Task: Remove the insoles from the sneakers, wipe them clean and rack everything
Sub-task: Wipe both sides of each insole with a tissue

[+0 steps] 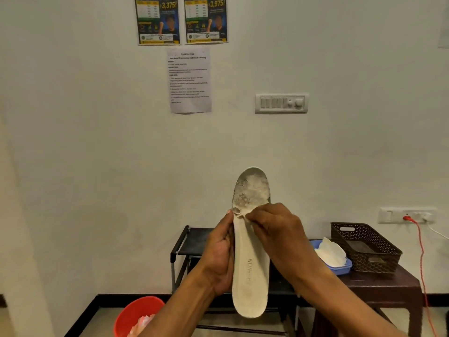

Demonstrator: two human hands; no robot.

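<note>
Probably light, bendy and crumbling at the toe, the long off-white foam insole (251, 259): left hand (218, 259) clamping its edge mid-length, right hand (274, 229) fingertips pinching flaking lining just below the toe.

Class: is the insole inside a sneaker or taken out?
Out: the insole is held upright in the air by the left hand and right hand.

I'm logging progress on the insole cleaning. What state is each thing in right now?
insole: held upright, worn and flaking at the top
left hand: grip closed on the insole's left edge
right hand: fingers pinching at the flaked patch
brown basket: on the stool, looks empty
blue tray: holds white wipes
red bucket: on the floor, contains scraps
shoe rack: top shelf bare
</note>
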